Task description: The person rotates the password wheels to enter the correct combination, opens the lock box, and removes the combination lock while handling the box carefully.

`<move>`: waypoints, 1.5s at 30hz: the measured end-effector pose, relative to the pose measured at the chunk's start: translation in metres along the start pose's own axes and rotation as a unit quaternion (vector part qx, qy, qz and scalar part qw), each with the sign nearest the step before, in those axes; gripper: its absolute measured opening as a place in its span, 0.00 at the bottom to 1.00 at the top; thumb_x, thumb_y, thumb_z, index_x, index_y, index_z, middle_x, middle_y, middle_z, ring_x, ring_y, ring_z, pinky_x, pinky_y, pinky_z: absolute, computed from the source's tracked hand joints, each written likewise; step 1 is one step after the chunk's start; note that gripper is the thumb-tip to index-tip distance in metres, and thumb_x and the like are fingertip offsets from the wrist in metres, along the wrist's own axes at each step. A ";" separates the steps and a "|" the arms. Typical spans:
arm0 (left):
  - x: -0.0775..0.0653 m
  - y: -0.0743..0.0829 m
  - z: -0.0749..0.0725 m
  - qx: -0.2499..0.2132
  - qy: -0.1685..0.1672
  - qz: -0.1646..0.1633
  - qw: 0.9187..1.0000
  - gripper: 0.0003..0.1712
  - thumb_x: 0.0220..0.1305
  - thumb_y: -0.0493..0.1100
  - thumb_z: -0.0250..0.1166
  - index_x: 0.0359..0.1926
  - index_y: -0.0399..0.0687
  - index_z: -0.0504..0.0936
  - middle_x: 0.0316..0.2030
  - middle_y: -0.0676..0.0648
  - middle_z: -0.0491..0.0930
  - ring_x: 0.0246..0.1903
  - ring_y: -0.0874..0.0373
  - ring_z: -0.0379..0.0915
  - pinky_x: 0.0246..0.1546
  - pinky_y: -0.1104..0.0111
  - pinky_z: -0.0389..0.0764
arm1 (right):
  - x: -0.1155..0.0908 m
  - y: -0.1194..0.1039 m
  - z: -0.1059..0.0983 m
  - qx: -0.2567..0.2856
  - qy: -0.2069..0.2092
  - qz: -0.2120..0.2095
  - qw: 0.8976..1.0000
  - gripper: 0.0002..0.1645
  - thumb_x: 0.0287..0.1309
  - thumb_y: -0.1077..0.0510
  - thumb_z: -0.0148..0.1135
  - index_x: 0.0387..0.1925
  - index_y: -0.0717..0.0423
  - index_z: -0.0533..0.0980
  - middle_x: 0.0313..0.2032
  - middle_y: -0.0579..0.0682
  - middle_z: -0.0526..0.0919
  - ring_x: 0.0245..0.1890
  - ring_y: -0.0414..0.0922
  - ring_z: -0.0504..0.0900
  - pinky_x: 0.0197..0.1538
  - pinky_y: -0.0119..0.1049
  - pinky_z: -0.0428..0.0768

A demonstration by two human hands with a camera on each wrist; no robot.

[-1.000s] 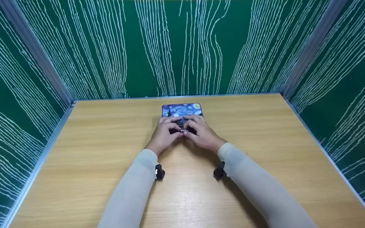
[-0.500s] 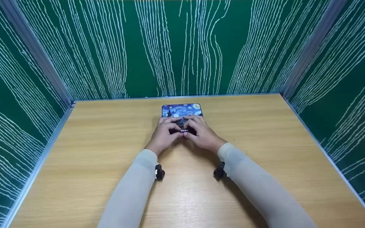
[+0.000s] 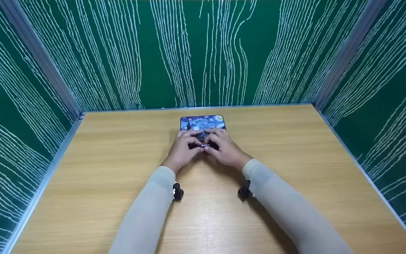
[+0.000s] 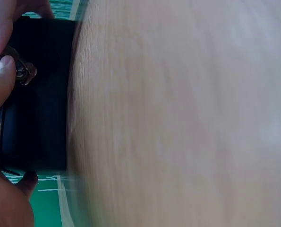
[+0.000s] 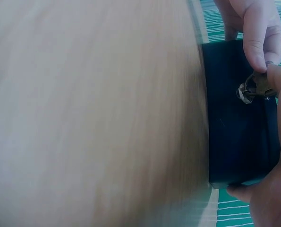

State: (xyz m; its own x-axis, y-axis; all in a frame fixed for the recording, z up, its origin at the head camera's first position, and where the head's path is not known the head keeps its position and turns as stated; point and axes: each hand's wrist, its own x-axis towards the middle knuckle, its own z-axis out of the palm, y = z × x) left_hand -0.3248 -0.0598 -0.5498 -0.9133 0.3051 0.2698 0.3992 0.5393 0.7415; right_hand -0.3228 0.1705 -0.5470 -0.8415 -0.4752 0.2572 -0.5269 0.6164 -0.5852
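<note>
A box (image 3: 202, 122) with a blue swirling night-sky picture on its lid lies at the far middle of the table. Its black front side (image 4: 38, 113) fills the left part of the left wrist view. On that side hangs a small bronze combination padlock (image 5: 262, 85), its shackle through a metal latch (image 5: 244, 93). My left hand (image 3: 182, 150) pinches the padlock between thumb and forefinger, other fingers along the box's left side and lid. From the other side my right hand (image 3: 226, 150) pinches it likewise, its other fingers at the box's right. The fingers partly hide the padlock's dials.
The light wooden table (image 3: 203, 211) reaches a green back wall (image 3: 118, 70) with white wavy lines close behind the box. Similar green panels stand left and right. Black wrist cameras (image 3: 177, 192) sit under both pale sleeves.
The thumbs and the padlock shift very slightly at the box's front. The box and both forearms stay where they were.
</note>
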 end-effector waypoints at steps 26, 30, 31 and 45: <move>-0.001 0.002 -0.002 0.013 -0.001 0.007 1.000 0.03 0.70 0.43 0.81 0.43 0.50 0.97 0.78 0.54 0.81 0.80 0.47 0.65 0.87 0.51 0.65 | -0.002 -0.004 -0.003 -0.007 -0.002 0.003 1.000 0.11 0.83 0.47 0.66 0.56 0.46 0.82 0.86 0.50 0.70 0.90 0.60 0.58 0.90 0.67 0.58; -0.001 0.002 -0.002 0.012 -0.001 0.006 1.000 0.03 0.70 0.43 0.81 0.43 0.50 0.97 0.78 0.54 0.81 0.80 0.47 0.65 0.87 0.51 0.65 | -0.002 -0.004 -0.003 -0.003 -0.004 0.006 1.000 0.12 0.82 0.46 0.68 0.57 0.45 0.82 0.86 0.49 0.69 0.90 0.60 0.58 0.90 0.69 0.58; -0.001 0.002 -0.002 0.012 0.000 0.005 1.000 0.03 0.70 0.43 0.81 0.43 0.50 0.97 0.78 0.54 0.81 0.80 0.47 0.65 0.87 0.51 0.65 | -0.002 -0.004 -0.003 -0.004 -0.005 0.007 1.000 0.12 0.82 0.46 0.68 0.57 0.45 0.82 0.87 0.49 0.69 0.90 0.60 0.58 0.90 0.68 0.58; -0.001 0.000 -0.001 0.004 0.004 0.017 1.000 0.05 0.70 0.44 0.82 0.42 0.48 0.97 0.78 0.54 0.81 0.80 0.46 0.65 0.87 0.51 0.64 | -0.001 -0.004 -0.001 -0.011 0.001 0.004 1.000 0.11 0.81 0.49 0.70 0.56 0.46 0.81 0.85 0.51 0.70 0.87 0.60 0.61 0.89 0.68 0.61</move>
State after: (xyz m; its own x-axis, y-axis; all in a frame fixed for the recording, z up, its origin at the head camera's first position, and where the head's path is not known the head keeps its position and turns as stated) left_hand -0.3238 -0.0606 -0.5498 -0.9001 0.3170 0.2988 0.4298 0.5350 0.7273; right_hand -0.3194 0.1693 -0.5440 -0.8458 -0.4689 0.2546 -0.5228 0.6332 -0.5707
